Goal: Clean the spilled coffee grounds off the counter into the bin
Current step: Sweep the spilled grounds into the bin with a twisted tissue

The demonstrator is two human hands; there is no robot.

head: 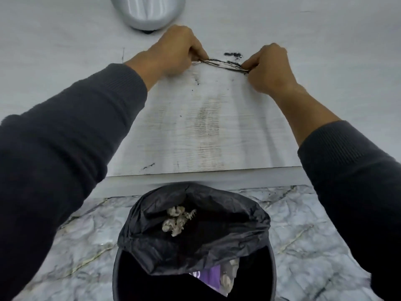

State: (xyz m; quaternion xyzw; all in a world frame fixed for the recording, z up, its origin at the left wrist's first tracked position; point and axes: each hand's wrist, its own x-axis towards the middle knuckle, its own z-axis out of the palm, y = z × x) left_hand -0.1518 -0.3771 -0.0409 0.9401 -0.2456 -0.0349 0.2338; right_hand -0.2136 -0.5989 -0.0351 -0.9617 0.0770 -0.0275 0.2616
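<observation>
On the white counter [65,61], my left hand [173,51] and my right hand [271,68] each pinch one end of a thin sheet [223,65]. It is seen almost edge-on and is dark with coffee grounds. A small clump of grounds [233,54] lies just beyond the sheet. A grey-brown smear [208,124] with scattered specks runs from the sheet toward the counter's front edge. A few more grounds [149,165] sit near that edge at the left. Directly below the edge stands the bin [121,268], lined with a black bag [217,242].
A rounded silver appliance base [147,11] stands on the counter behind my left hand. Crumpled paper [176,220] and a purple wrapper [211,276] lie in the bin. The floor [303,224] is grey marble tile.
</observation>
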